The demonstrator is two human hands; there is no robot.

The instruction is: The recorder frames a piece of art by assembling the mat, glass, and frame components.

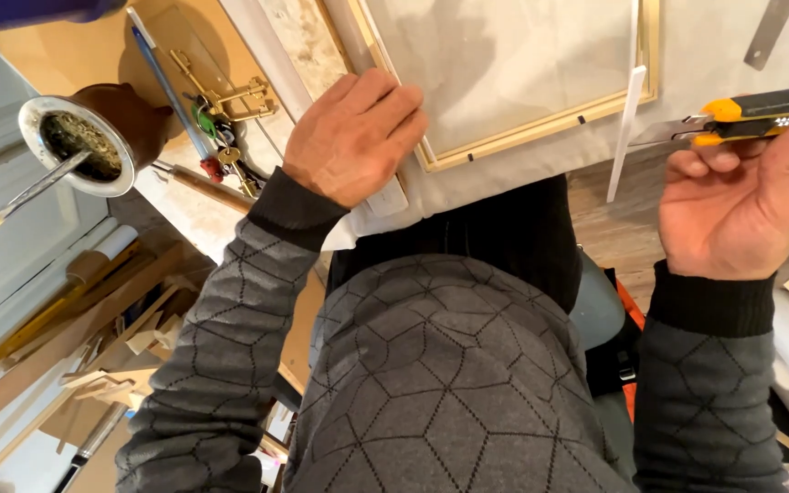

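Right now my right hand (732, 215) is closed around a yellow-and-black utility knife (751, 117), thumb and fingertips (687, 166) pinching its body, with the bare blade pointing left and lifted clear of the work. My left hand (351, 137) lies flat, fingers together and stretched out, pressing a pale straightedge strip (385, 196) onto the edge of the white sheet (522, 169) and the near left corner of the gold-edged frame (504, 137); it grips nothing, it only bears down.

As I judge it, this is the pause between cuts: the blade is up and the guide is held. Bringing the blade down would call for a steady left palm, with my fingertips kept back from the cutting edge.

The knife tip hangs to the right of a narrow white offcut strip (627, 128), which leans across the frame's right rail, well apart from my left hand. The sheet hangs over the bench edge toward my body.

Farther left on the bench lie a bunch of keys (226, 123), a blue pencil (171, 87) and a brown gourd cup (93, 137) with a metal straw (34, 192). Below them, wooden scraps (130, 356) are piled.
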